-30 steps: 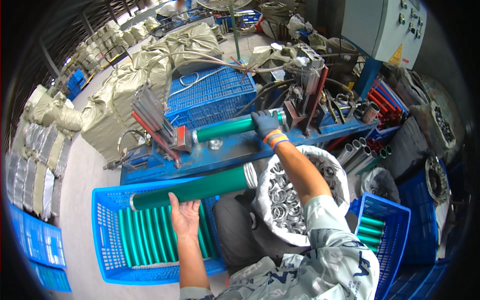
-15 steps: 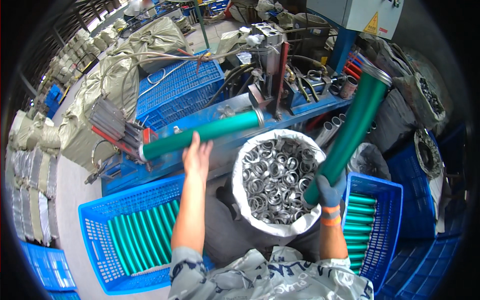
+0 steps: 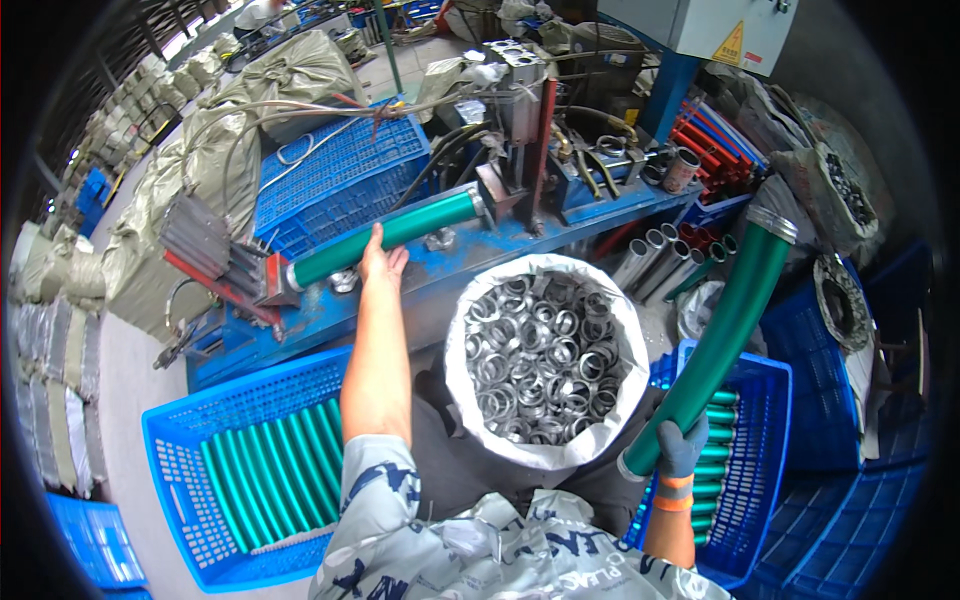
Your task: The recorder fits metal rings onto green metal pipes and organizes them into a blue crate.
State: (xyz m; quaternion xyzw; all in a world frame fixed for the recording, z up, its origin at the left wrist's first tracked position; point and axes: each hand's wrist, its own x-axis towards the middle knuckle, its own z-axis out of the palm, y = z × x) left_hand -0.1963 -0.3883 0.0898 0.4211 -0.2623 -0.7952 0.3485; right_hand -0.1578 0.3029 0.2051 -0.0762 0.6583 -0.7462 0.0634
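My bare left hand grips a shiny green metal tube near its middle, some fingers hidden behind it. That tube lies over the blue machine bed, its left end by a red end block and its right end by a metal jaw. In a grey glove with an orange cuff, my right hand holds the lower end of a second green tube, tilted up to the right. This tube has a silver ring at each end. Between my arms stands a white sack of metal rings.
A blue crate of green tubes stands at left, another at right. Bare metal tubes lie behind the sack. A grey control box overhangs the bench at upper right. Hoses run across a stack of blue crates.
My left hand has brought its tube farther back, in line between the machine's end blocks. My right hand has moved its tube down and right, away from the sack towards the right crate.
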